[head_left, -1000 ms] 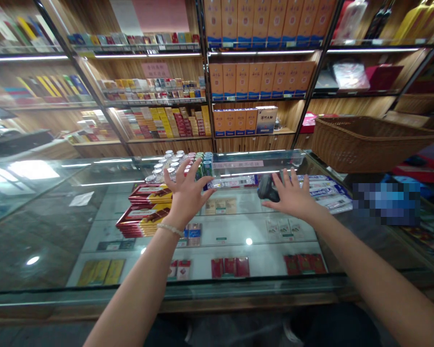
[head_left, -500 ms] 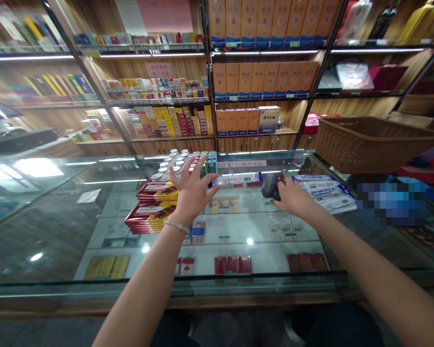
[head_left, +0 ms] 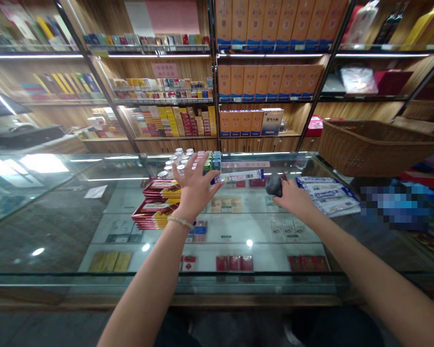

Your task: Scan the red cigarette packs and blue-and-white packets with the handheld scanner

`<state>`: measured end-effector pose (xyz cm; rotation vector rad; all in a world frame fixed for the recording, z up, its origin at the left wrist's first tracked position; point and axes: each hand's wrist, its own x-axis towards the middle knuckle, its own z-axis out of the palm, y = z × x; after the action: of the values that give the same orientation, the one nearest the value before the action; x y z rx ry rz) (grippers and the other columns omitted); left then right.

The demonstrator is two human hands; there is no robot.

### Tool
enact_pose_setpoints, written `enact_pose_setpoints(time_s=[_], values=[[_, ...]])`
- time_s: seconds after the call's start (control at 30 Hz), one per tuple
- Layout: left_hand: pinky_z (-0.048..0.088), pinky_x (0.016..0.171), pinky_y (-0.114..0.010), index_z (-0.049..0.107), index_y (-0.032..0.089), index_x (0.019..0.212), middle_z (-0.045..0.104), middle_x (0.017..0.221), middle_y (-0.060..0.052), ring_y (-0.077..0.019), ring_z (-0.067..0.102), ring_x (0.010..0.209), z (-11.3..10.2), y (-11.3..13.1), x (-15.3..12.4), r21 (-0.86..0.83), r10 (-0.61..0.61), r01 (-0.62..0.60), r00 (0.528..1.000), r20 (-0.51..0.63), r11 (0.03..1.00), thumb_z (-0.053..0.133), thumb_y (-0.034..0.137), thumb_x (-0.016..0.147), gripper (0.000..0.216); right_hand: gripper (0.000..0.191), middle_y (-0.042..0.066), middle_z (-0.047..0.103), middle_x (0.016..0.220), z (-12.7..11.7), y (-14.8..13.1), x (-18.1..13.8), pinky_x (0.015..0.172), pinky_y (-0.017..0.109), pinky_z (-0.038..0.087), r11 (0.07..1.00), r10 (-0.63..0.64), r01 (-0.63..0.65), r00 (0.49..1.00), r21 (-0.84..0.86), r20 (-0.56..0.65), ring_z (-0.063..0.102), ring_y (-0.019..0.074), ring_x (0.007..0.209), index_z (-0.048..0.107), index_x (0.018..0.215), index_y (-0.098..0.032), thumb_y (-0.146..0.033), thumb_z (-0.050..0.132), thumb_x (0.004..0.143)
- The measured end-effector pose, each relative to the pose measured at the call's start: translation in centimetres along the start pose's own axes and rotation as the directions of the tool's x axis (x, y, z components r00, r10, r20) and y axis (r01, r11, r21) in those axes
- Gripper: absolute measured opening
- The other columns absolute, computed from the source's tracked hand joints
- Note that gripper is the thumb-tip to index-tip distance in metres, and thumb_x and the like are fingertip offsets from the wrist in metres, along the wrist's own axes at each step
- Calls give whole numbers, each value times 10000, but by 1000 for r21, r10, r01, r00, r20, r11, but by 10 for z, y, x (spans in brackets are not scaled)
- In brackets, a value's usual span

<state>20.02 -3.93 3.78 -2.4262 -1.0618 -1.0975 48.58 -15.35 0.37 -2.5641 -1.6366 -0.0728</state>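
Slim blue-and-white packet [head_left: 243, 176] stretches from the fingertips of the left hand [head_left: 196, 187] toward the right hand [head_left: 294, 200]. Left thumb and forefinger pinch one end of it, while the other fingers fan out well apart; a pale beaded bracelet [head_left: 181, 221] circles that wrist. The right hand is curled around a dark handheld scanner [head_left: 274, 185], whose rounded head points out past the fingers, near the packet's free end but apart from it. Just to the right of the right hand, more blue-and-white packets [head_left: 329, 196] lie side by side on the glass-topped bench [head_left: 75, 217]; beyond them on that side is a large wicker basket [head_left: 376, 149]. Just left of the left hand are stacks of red-and-yellow packs [head_left: 154, 210], and well to the left of it a scrap of white paper [head_left: 96, 192]. Past the left fingers, partly hidden by them, stand white-topped containers [head_left: 172, 158] and blue cans [head_left: 216, 163]. A pink printed strip [head_left: 248, 164] lies beyond the pinched packet. Nearer the person than both hands, under the glass, red packs [head_left: 235, 263] show between the forearms, and yellow packs [head_left: 110, 261] left of the left forearm.
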Motion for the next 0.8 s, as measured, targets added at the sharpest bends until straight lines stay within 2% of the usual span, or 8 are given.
enact_pose_setpoints(time_s=[0.1, 0.2, 0.3, 0.43, 0.63, 0.8], values=[[-58, 1236, -761, 784, 341, 1015, 482, 1647, -33, -407, 332, 1560, -2, -4, 1, 13, -12, 13, 1000, -27, 1000, 794, 433, 869, 172, 443, 169, 617, 1269, -6, 1, 3, 820, 385, 525, 997, -21, 26, 996, 71, -83, 704, 327, 1049, 596, 1244, -152, -457, 569, 924], [-79, 1240, -750, 787, 348, 1016, 484, 1646, -20, -405, 346, 1554, -7, -9, 3, 30, -29, 31, 998, -55, 999, 789, 444, 873, 172, 366, 132, 637, 1177, -14, 0, 7, 828, 374, 528, 980, -70, 104, 979, 172, -191, 686, 313, 1047, 639, 1131, -179, -450, 580, 892], [-106, 1244, -733, 788, 351, 1026, 483, 1646, -14, -403, 348, 1553, -12, -13, 4, 52, -47, 52, 995, -85, 997, 791, 459, 871, 189, 318, 109, 638, 1105, -18, -3, 9, 835, 387, 541, 935, -123, 217, 942, 283, -313, 676, 304, 1006, 650, 1050, -201, -440, 603, 845], [-125, 1241, -730, 792, 346, 1025, 502, 1633, -19, -408, 354, 1548, -16, -19, 6, 70, -93, 102, 988, -124, 992, 781, 464, 879, 188, 291, 107, 643, 1065, -17, -9, 5, 882, 427, 549, 830, -154, 366, 876, 420, -458, 669, 309, 1006, 653, 1004, -208, -422, 609, 810], [-69, 1250, -722, 787, 360, 1071, 476, 1652, -10, -407, 335, 1553, -17, -30, 5, 78, -99, 107, 990, -105, 991, 767, 459, 889, 208, 283, 95, 663, 1144, -15, -16, -20, 903, 407, 563, 693, -227, 505, 831, 515, -508, 672, 287, 1059, 682, 1061, -227, -346, 619, 813], [-56, 1242, -723, 781, 367, 1099, 459, 1664, -15, -406, 316, 1560, -16, -34, 2, 116, -66, 76, 994, -92, 990, 749, 464, 904, 220, 221, 103, 667, 1140, -17, -19, -35, 892, 400, 582, 642, -256, 537, 823, 547, -507, 680, 272, 1035, 688, 1011, -224, -301, 625, 813]])
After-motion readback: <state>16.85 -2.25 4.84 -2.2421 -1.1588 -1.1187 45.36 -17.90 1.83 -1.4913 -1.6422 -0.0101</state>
